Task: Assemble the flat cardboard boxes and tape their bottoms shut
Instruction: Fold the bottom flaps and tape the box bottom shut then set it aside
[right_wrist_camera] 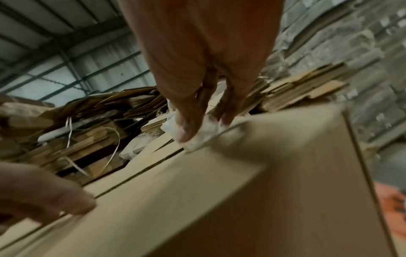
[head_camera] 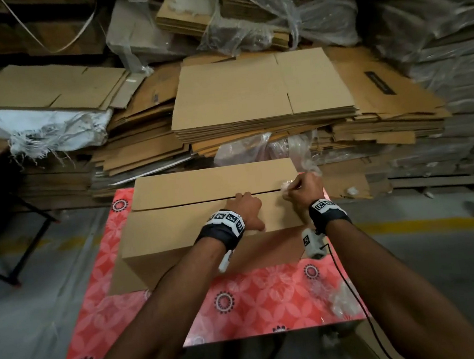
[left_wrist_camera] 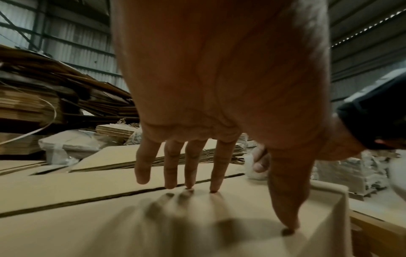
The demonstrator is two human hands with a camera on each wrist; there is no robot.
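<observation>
Now left hand (head_camera: 245,212) spread, fingertips (left_wrist_camera: 214,188) on the box (head_camera: 194,228) flaps; right hand (head_camera: 300,191) grip pinching crumpled clear tape (right_wrist_camera: 197,135).

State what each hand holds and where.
Left hand holds nothing; its fingers press the box top. Right hand pinches crumpled clear tape at the seam's end.

Brown cardboard box (head_camera: 194,228), flaps folded shut, untaped seam up

I see a plain tan box (head_camera: 205,221) on my desk (head_camera: 261,297), whose cover is coral-pink with pale floral tiles and dark round medallions. Black wristbands (head_camera: 221,234) carry black-and-white square markers; the floor (head_camera: 412,225) shows a yellow stripe.
</observation>
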